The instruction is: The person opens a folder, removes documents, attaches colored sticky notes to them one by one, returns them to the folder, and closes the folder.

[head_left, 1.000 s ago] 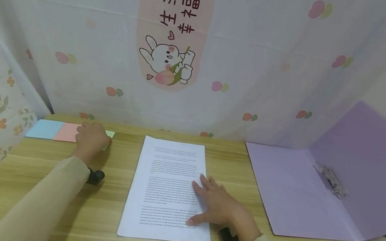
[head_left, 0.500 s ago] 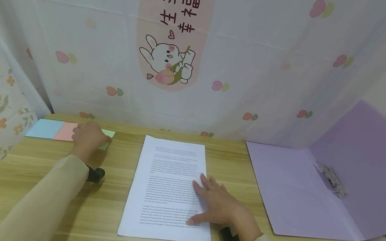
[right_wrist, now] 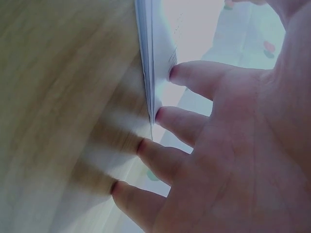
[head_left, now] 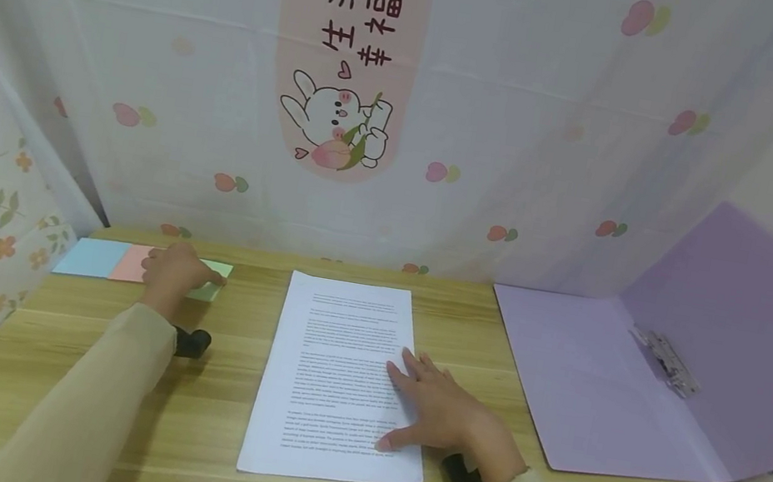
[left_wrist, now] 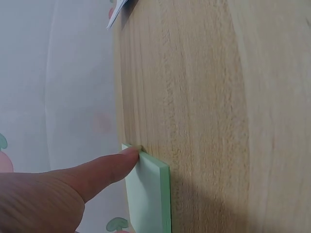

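Observation:
In the head view a row of sticky note pads lies at the table's back left. My left hand (head_left: 176, 273) covers the middle of this row, fingers bent over the pink pad (head_left: 130, 263). Its outstretched thumb (left_wrist: 112, 167) touches the end edge of the light green sticky note pad (left_wrist: 147, 199); the fingertips are hidden in the left wrist view. A stack of printed paper (head_left: 336, 368) lies at the centre of the table. My right hand (head_left: 443, 410) is spread over its right edge, with thumb and some fingertips on the sheets and others beyond the edge.
A blue sticky note pad (head_left: 91, 258) lies at the left end of the row. On the right, a purple folder (head_left: 584, 382) stands opened, its cover leaning up, with a metal clip (head_left: 666, 363) inside. A patterned curtain (head_left: 486, 139) hangs right behind the wooden table (head_left: 212, 432).
My left hand has shifted slightly left along the pads, its thumb now showing stretched out to the green pad's end. My right hand and the paper stack stay where they were.

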Demonstrator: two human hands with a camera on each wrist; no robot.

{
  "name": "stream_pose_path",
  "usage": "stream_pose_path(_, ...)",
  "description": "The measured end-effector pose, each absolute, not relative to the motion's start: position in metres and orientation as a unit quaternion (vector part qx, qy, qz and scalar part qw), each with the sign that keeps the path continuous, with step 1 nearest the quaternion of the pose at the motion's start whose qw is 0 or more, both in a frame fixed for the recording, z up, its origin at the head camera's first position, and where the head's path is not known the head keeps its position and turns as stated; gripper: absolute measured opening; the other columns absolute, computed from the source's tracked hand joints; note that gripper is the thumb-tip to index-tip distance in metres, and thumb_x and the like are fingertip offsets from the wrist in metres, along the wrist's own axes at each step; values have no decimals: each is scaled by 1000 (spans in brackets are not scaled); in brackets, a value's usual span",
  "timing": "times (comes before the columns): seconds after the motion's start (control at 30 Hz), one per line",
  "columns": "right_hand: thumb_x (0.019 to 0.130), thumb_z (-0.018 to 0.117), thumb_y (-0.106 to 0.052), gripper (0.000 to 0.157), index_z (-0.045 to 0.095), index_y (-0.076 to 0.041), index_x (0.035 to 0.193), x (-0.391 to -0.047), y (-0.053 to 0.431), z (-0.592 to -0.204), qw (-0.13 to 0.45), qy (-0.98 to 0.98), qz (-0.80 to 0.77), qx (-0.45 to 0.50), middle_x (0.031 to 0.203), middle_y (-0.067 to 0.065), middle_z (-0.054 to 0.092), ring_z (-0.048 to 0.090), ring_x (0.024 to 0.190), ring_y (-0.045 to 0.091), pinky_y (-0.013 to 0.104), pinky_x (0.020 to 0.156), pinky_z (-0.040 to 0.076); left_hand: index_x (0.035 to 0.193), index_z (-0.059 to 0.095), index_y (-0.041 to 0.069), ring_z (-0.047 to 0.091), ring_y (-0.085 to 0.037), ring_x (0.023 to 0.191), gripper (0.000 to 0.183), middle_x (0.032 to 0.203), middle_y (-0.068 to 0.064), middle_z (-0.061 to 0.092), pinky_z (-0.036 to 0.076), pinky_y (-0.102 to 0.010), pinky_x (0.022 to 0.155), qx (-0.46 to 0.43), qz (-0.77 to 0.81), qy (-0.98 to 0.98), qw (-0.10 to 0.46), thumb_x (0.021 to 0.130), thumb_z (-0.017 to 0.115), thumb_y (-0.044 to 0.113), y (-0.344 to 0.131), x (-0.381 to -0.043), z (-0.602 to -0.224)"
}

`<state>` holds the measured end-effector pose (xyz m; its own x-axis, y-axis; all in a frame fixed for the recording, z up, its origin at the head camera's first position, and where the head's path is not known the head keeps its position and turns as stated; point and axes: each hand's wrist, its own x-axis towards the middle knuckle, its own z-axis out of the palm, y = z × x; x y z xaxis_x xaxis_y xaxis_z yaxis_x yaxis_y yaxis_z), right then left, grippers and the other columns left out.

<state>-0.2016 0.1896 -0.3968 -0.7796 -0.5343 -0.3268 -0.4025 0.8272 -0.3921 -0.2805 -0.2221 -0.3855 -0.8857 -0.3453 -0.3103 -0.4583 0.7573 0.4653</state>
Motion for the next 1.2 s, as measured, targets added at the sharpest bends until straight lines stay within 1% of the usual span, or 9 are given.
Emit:
stream_pose_path(0.17, 76, 81, -59, 107, 32, -14, 159, -201, 190, -396, 220, 931, -155, -248, 171, 14, 13, 9, 159, 39, 62, 125, 12, 119, 54, -14, 37, -55, 116, 62, 133, -48, 36, 42, -59, 95, -218, 272, 930, 113, 87, 74, 35, -223, -280, -384)
stream_pose_path(0.33, 76, 81, -58, 106, 32, -14, 159, -201, 190, -397, 220, 931, -156, -247, 171, 14, 13, 8, 159, 39, 62, 126, 12, 124, 51, -15, 37, -54, 114, 68, 134, -47, 34, 43, -58, 94, -219, 270, 930, 116, 86, 74, 36, -223, -280, -383)
stream_pose_path(0.5, 76, 81, -59, 106, 32, -15, 159, -202, 190, -397, 220, 931, -155, -247, 171, 14, 13, 8, 159, 39, 62, 125, 12, 143, 22, -23, 39, -56, 118, 98, 137, -47, 33, 44, -59, 97, -225, 281, 925, 119, 86, 74, 36, -222, -279, -381)
stream_pose_path(0.63, 76, 81, -60, 107, 32, -16, 159, -202, 190, -398, 222, 931, -153, -246, 171, 13, 12, 7, 159, 39, 62, 125, 12, 147, -2, -22, 54, -47, 108, 114, 132, -42, 50, 50, -52, 87, -227, 285, 924, 116, 85, 75, 36, -221, -279, -380)
stream_pose_path(0.73, 76, 81, -60, 107, 31, -17, 159, -202, 190, -398, 222, 931, -152, -246, 171, 12, 12, 6, 159, 38, 62, 126, 12, 149, -9, -21, 59, -37, 94, 120, 124, -38, 58, 50, -44, 74, -219, 274, 929, 115, 85, 75, 37, -222, -278, -380)
stream_pose_path(0.87, 76, 81, -60, 107, 31, -16, 159, -202, 189, -397, 222, 930, -152, -249, 171, 13, 12, 7, 159, 39, 62, 126, 12, 150, -14, -18, 59, -40, 97, 127, 125, -38, 57, 48, -43, 72, -210, 275, 932, 105, 82, 77, 37, -223, -275, -379)
stream_pose_path(1.0, 75, 81, -60, 107, 32, -16, 159, -201, 189, -396, 223, 931, -152, -247, 171, 13, 12, 7, 159, 39, 62, 126, 12, 150, 21, -14, 57, -41, 102, 105, 123, -33, 57, 47, -42, 73, -181, 286, 937, 86, 80, 79, 39, -230, -273, -382)
stream_pose_path(1.1, 75, 81, -60, 107, 32, -16, 159, -201, 188, -395, 224, 931, -152, -244, 171, 13, 12, 7, 159, 39, 62, 125, 13, 129, 50, -11, 53, -37, 100, 75, 115, -25, 57, 46, -40, 77, -126, 312, 939, 74, 82, 79, 39, -237, -276, -389)
stream_pose_path(1.2, 74, 82, -61, 109, 32, -16, 159, -201, 189, -395, 224, 931, -152, -244, 171, 13, 11, 7, 159, 39, 62, 125, 13, 126, 56, -6, 49, -37, 111, 67, 123, -23, 56, 47, -47, 93, -83, 367, 923, 84, 85, 79, 43, -242, -278, -398)
